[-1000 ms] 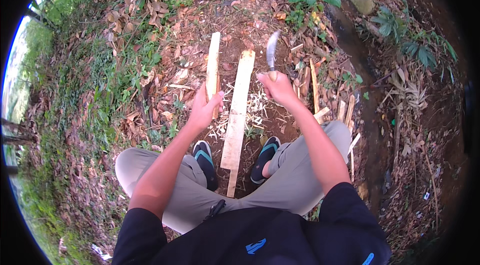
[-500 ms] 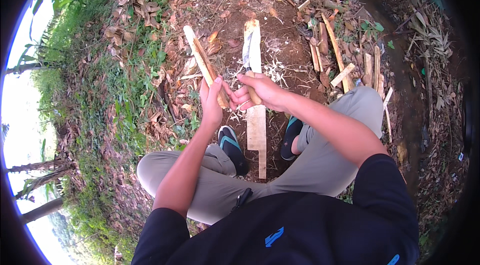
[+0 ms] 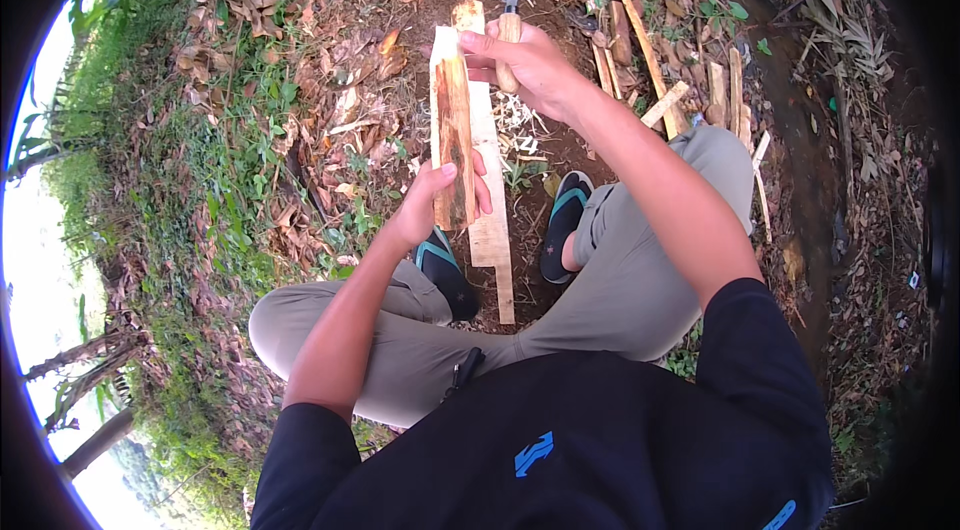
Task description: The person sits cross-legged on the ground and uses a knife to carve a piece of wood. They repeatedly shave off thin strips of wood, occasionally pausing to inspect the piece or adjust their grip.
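Observation:
My left hand [image 3: 435, 198] grips the lower end of a split piece of wood [image 3: 453, 135], pale at the top with a brown-streaked face. It is held nearly upright in view, over a long flat board. My right hand [image 3: 535, 70] is closed round the wooden handle of a curved knife [image 3: 510, 25]. The blade points away from me and bends to the right, apart from the wood. My right thumb and fingers touch the wood's upper right edge. Beneath lies the pale board [image 3: 487, 195], with a notched, narrow near end between my feet; the held wood covers part of it.
Pale shavings [image 3: 520, 120] lie on the soil right of the board. Several split sticks [image 3: 648, 60] are strewn at the right, beyond my right knee. Dry leaves and green plants [image 3: 265, 100] cover the left. A dark channel [image 3: 800, 130] runs along the right.
The wood has turned to show its broad streaked face. My right hand has moved away from me with the knife and now touches the wood's far end. The view has shifted slightly.

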Motion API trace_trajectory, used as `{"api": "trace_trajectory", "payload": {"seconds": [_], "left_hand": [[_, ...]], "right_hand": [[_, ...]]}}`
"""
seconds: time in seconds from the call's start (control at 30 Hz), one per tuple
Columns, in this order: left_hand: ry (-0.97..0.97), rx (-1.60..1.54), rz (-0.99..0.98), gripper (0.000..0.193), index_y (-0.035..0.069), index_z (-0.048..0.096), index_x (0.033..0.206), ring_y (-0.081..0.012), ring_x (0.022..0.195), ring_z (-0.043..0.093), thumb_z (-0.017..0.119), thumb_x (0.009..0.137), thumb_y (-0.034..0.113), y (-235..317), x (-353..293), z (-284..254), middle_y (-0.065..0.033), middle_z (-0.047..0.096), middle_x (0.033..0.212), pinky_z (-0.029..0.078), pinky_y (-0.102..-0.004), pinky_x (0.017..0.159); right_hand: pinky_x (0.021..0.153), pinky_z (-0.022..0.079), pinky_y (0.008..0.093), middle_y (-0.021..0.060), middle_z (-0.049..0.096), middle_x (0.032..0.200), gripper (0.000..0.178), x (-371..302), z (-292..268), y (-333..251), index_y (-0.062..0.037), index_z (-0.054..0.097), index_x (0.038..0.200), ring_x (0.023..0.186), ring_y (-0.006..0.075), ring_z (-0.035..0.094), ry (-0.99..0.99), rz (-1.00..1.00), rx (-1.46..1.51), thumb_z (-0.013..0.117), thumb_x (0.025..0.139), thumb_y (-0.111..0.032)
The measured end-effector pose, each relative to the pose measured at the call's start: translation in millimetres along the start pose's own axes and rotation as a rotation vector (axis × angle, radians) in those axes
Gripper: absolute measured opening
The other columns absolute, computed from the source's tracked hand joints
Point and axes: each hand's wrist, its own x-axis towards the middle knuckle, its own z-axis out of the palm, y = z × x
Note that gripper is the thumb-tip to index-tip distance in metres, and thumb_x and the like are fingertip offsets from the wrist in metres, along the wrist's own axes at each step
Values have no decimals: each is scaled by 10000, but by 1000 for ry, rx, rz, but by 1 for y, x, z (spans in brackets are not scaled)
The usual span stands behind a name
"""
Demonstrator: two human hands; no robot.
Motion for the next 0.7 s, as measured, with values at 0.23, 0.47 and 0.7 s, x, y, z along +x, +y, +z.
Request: {"api": "trace_trajectory", "payload": {"seconds": [0.23,0.47,0.7], "left_hand": [[17,198,-128,518,-7,566,1178,-136,943,546,451,882,403,-23,-5,-29,-94,621,1044,413,-277,848],[80,447,25,398,20,564,1207,-143,976,564,576,910,285,-3,0,0,-78,631,1058,441,-302,893],[346,701,-16,425,10,619,1075,-164,729,625,725,813,327,-3,9,2,-98,680,824,503,-336,721]], "right_hand": [[718,562,284,42,595,872,324,-1,-9,-6,-75,477,912,797,144,650,-75,-24,-57,780,797,-100],[671,525,266,19,605,864,306,1,-10,-11,-116,461,868,793,128,642,-55,-71,-244,762,820,-94],[832,587,344,165,670,1031,312,4,-17,-9,-96,392,831,960,237,682,93,-106,-119,686,853,7]]}}
